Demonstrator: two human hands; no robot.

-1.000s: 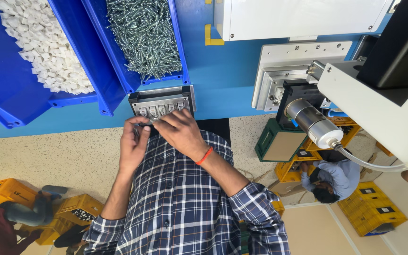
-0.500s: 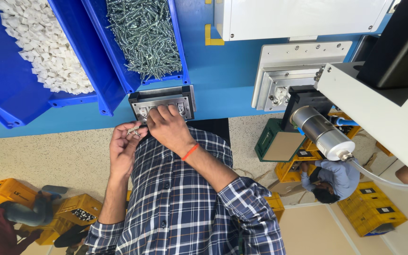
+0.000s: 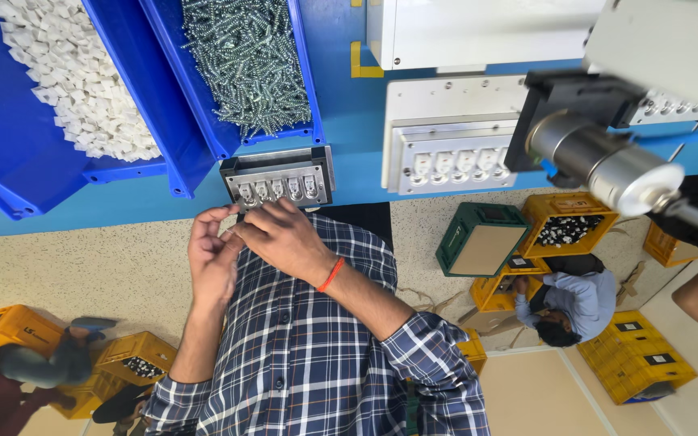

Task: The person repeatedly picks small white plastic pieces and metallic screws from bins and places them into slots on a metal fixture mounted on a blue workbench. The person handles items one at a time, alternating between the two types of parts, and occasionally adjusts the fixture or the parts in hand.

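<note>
My left hand (image 3: 213, 262) is cupped just below a grey metal fixture (image 3: 278, 178) that holds a row of small silver parts. Its fingers curl around something small and pale that I can barely make out. My right hand (image 3: 284, 241), with an orange band at the wrist, lies against the left one, fingertips pinched into the left palm. Whether those fingertips grip anything is hidden. Both hands sit over my plaid shirt, a little short of the fixture's near edge.
A blue bin of silver screws (image 3: 248, 64) and a blue bin of white plastic pieces (image 3: 74, 81) lie beyond the fixture. A white socket plate (image 3: 446, 157) and a machine with a silver cylinder (image 3: 607, 161) stand to the right. Yellow crates (image 3: 636, 359) and a crouching person (image 3: 575, 303) are on the floor.
My right hand has drawn back off the fixture and joined my left hand. The left hand has dropped slightly towards my body.
</note>
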